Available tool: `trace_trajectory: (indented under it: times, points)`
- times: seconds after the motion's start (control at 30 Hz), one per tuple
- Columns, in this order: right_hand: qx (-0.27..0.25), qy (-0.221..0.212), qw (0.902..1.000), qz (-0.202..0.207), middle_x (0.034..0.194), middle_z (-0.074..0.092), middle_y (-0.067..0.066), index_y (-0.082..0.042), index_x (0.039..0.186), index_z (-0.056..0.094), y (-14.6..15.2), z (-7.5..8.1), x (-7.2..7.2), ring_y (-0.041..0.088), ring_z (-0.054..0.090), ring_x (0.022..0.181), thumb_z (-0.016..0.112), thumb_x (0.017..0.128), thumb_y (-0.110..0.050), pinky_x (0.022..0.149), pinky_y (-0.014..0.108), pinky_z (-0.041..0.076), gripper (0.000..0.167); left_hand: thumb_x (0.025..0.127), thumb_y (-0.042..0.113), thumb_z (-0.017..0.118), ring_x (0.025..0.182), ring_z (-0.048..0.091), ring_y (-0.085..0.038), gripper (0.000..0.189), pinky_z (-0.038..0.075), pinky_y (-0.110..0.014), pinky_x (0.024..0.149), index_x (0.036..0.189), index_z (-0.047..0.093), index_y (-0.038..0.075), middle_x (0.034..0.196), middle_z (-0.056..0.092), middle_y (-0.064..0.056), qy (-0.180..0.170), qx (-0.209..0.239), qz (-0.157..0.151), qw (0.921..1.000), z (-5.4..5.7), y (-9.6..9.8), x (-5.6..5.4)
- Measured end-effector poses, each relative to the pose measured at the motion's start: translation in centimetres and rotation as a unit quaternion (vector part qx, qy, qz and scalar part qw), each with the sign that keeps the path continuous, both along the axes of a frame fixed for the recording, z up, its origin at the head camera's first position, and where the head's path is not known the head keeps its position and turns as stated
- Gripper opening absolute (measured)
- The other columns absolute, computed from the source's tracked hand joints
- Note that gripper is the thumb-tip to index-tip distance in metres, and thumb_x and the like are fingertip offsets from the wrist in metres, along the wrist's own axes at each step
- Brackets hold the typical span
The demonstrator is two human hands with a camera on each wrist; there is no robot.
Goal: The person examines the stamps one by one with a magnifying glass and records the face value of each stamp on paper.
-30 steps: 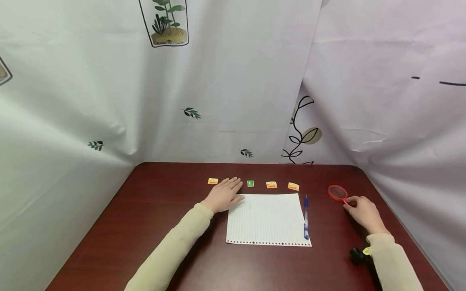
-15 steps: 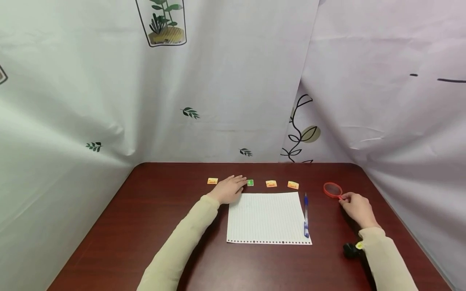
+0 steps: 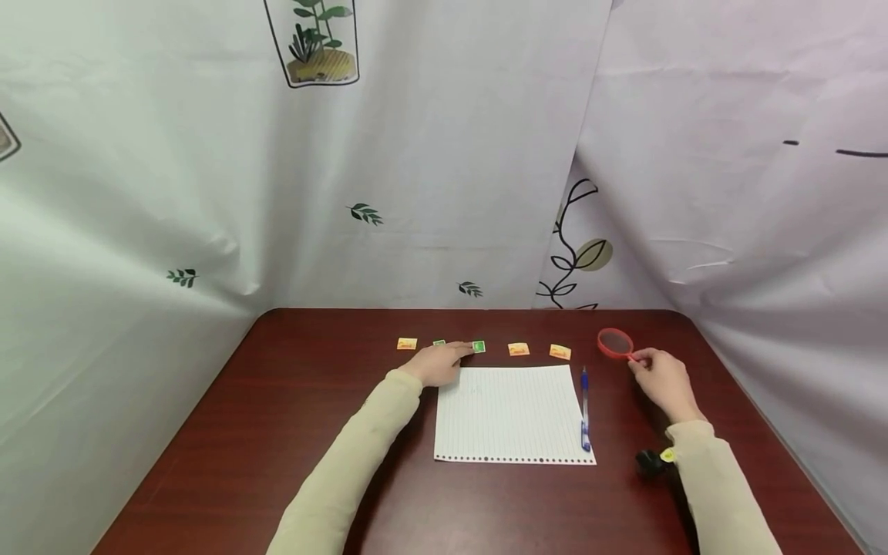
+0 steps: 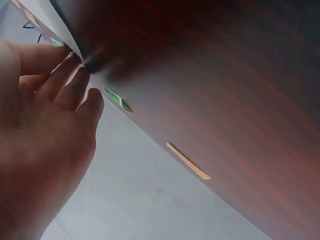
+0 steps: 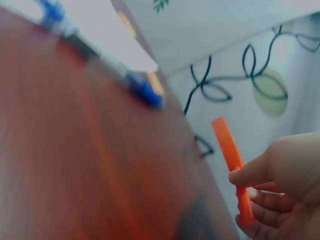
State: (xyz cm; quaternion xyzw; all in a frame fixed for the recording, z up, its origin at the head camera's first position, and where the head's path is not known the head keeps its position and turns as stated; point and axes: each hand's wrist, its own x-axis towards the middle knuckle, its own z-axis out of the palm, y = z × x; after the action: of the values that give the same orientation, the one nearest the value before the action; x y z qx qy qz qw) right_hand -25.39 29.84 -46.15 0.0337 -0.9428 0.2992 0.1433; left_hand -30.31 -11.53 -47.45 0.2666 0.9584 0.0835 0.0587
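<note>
Magnifying glass (image 3: 615, 344), red-rimmed, at the far right of the table (image 3: 208, 462) – the right hand (image 3: 666, 384) pinches its handle between thumb and fingers. The left hand (image 3: 437, 364) reaches over the upper left corner of the lined paper (image 3: 513, 416), fingers loosely bent and seemingly holding nothing, tips at a green stamp (image 3: 479, 347) – whether touching it, I cannot tell. A blue pen (image 3: 585, 408) overlaps the paper's right edge; two orange stamps (image 3: 518, 349) lie beyond its top edge.
</note>
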Motion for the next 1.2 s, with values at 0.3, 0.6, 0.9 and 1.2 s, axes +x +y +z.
trace_trajectory:
  times: [0.3, 0.6, 0.9, 1.2]
  points:
    - [-0.027, 0.056, 0.9978, 0.02, 0.088, 0.065, 0.015, 0.008, 0.104, 0.07, -5.0, 2.7, -1.1, 0.023, 0.056, 0.075, 0.069, 0.094, -0.01, 0.066, 0.035, 0.044, 0.02, 0.103, 0.005, 0.041, 0.142, 0.043, -0.023, 0.047, 0.039, -0.039, 0.112, 0.147, 0.053, 0.013, 0.154, 0.047, -0.005, -0.026, 0.028, 0.005, 0.9993, 0.1, -0.1, -0.3]
    - [-0.062, 0.061, 0.9944, 0.06, 0.092, 0.063, 0.013, 0.005, 0.105, 0.07, -11.0, 3.8, -1.6, 0.023, 0.057, 0.079, 0.069, 0.095, -0.009, 0.069, 0.034, 0.046, 0.018, 0.101, 0.003, 0.042, 0.142, 0.043, -0.024, 0.048, 0.039, -0.041, 0.112, 0.147, 0.054, 0.011, 0.154, 0.047, -0.006, -0.026, 0.032, -0.004, 0.9991, -0.2, 0.1, 0.0]
    - [-0.107, 0.029, 0.9888, 0.1, 0.092, 0.062, 0.01, 0.002, 0.106, 0.071, -15.9, 3.4, -1.1, 0.021, 0.056, 0.08, 0.07, 0.095, -0.009, 0.066, 0.029, 0.046, 0.016, 0.101, 0.003, 0.041, 0.143, 0.042, -0.023, 0.048, 0.038, -0.04, 0.113, 0.146, 0.055, 0.011, 0.154, 0.047, -0.005, -0.028, 0.045, -0.001, 0.9986, -0.3, -0.2, 0.0]
    - [-0.112, 0.0, 0.988, 0.106, 0.09, 0.061, 0.007, -0.001, 0.104, 0.072, -18.3, 1.7, -1.4, 0.019, 0.055, 0.078, 0.072, 0.094, -0.011, 0.067, 0.03, 0.045, 0.014, 0.101, 0.004, 0.043, 0.142, 0.043, -0.024, 0.046, 0.038, -0.041, 0.113, 0.145, 0.055, 0.009, 0.153, 0.047, -0.007, -0.029, 0.054, -0.003, 0.9981, -0.1, -0.3, 0.0]
